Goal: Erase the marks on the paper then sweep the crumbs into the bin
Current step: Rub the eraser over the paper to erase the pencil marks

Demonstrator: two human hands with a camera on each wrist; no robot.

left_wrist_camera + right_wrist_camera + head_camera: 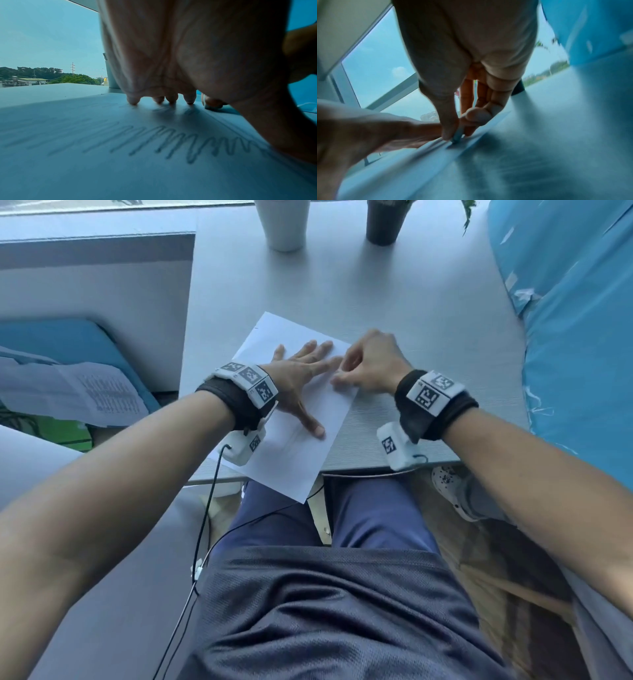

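The left hand lies flat with fingers spread, pinning the paper to the surface so the right hand, pinching an eraser, can rub its edge.

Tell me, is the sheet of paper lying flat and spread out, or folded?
Spread flat. The paper lies unfolded on the table, pinned by the left hand, its near corner overhanging the edge.

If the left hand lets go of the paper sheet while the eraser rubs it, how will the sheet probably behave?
The paper looks thin and light, so it would likely slide or wrinkle under the eraser. Its near corner overhangs the table edge, so it may droop there. The left hand, pressed flat with spread fingers, probably prevents this.
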